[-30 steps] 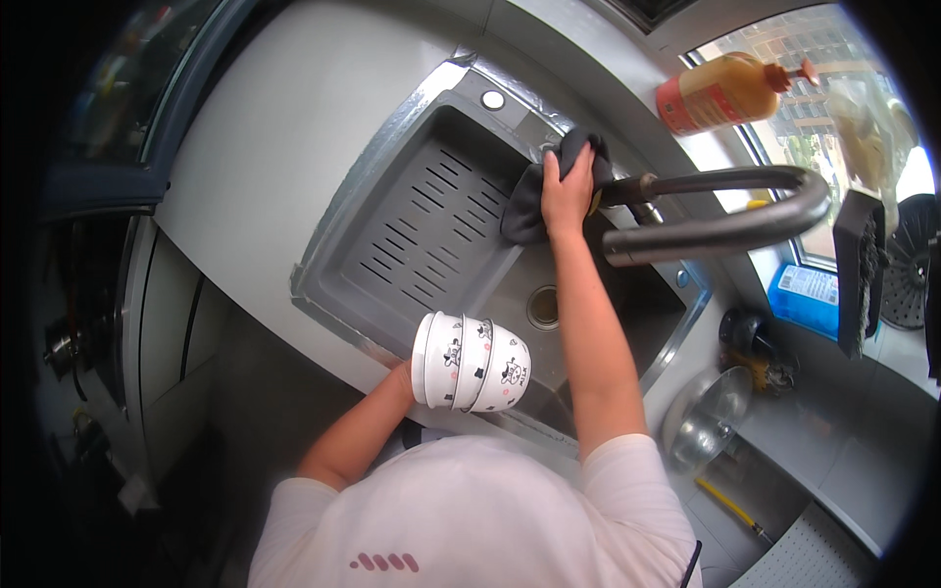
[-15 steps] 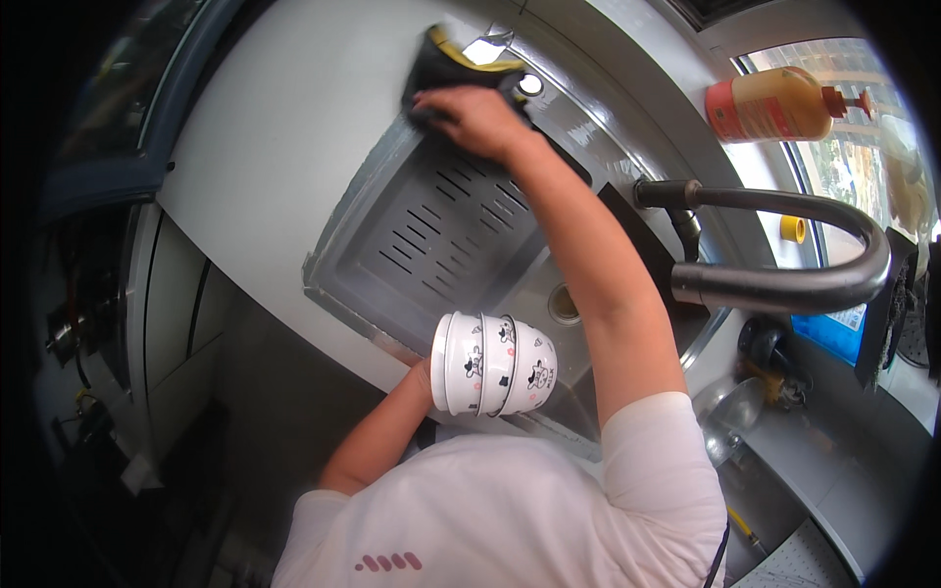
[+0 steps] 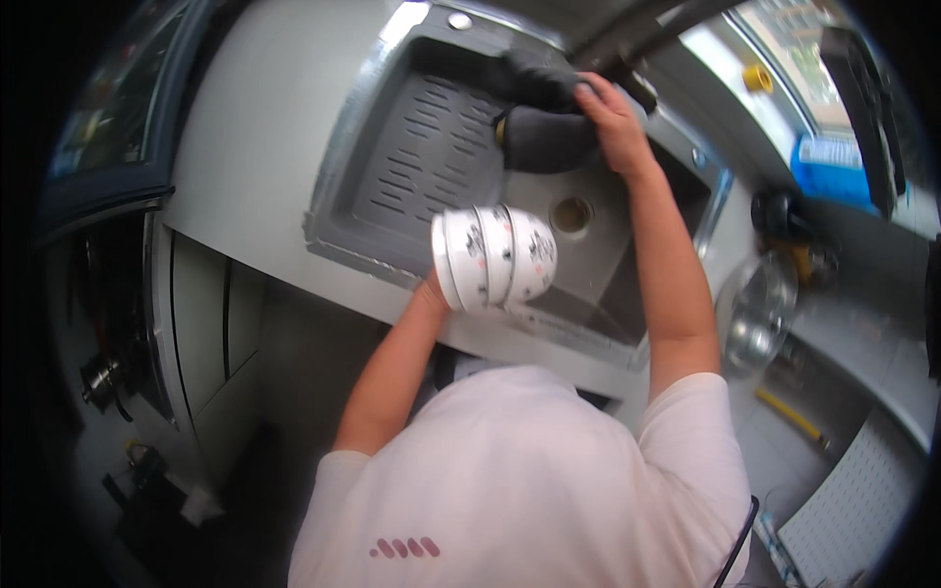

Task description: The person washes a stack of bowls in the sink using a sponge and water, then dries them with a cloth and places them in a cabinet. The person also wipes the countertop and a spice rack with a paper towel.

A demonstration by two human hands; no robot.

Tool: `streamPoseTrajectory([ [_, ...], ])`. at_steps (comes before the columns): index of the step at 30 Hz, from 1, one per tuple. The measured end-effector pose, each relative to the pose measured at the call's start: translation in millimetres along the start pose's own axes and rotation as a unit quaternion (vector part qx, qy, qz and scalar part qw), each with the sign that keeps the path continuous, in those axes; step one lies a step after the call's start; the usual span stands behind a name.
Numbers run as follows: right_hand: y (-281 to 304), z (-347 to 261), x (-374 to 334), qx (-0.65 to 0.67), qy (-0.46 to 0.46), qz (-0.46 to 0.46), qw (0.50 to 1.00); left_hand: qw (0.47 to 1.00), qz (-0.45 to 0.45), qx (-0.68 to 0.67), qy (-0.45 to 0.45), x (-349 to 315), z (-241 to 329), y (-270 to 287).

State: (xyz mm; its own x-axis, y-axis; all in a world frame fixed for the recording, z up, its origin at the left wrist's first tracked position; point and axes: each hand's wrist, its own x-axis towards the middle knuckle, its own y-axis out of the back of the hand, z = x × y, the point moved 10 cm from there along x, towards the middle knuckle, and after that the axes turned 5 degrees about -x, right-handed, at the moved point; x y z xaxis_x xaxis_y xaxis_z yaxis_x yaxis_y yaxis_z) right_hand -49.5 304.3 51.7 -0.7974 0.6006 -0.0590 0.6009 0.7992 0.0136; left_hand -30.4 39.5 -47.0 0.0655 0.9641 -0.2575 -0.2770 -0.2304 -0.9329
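Over the near edge of the sink, a nested stack of white bowls is held sideways, rims facing left and bases facing right. It's gripped by the left hand at the rim end, down at the lower left of the stack. Most of that hand is blocked by the bowls, so it's closed on them for sure, but how the fingers are placed can't be told. Dark cartoon prints can be made out on the sides, kinda smeared by blur.

Farther up and to the right of the bowls, a dark cloth is clutched by the right hand. One end is bunched in the curled fingers, and the rest is spread out to the left of the hand in two floppy folds, with a bit of yellow at the edge. Whether the sink is touched by it can't be told.

So the bowls are touched by the left hand only and the cloth by the right only, with a decent gap left between the two. To the right of that gap the drain can be seen, and the slotted tray is set to the left of the cloth.
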Motion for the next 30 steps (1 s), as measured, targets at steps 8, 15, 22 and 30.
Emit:
streamPoseTrajectory([
  [8,108.3,16.7,-284.0,-0.264,-0.112,0.162,0.944,0.997,0.021,-0.042,0.053,6.4,-9.2,30.5],
  [15,58.8,67.9,-461.0,-0.441,-0.106,0.185,0.872,0.972,-0.001,-0.143,0.186,-8.7,-36.3,62.9],
  [22,-91.5,73.3,-370.9,-0.521,-0.011,0.138,0.842,0.955,0.060,-0.118,0.265,-5.2,-46.8,48.8],
  [30,-117.3,62.7,-339.0,-0.450,0.012,0.248,0.858,0.950,-0.001,-0.149,0.274,1.0,-48.3,67.4],
])
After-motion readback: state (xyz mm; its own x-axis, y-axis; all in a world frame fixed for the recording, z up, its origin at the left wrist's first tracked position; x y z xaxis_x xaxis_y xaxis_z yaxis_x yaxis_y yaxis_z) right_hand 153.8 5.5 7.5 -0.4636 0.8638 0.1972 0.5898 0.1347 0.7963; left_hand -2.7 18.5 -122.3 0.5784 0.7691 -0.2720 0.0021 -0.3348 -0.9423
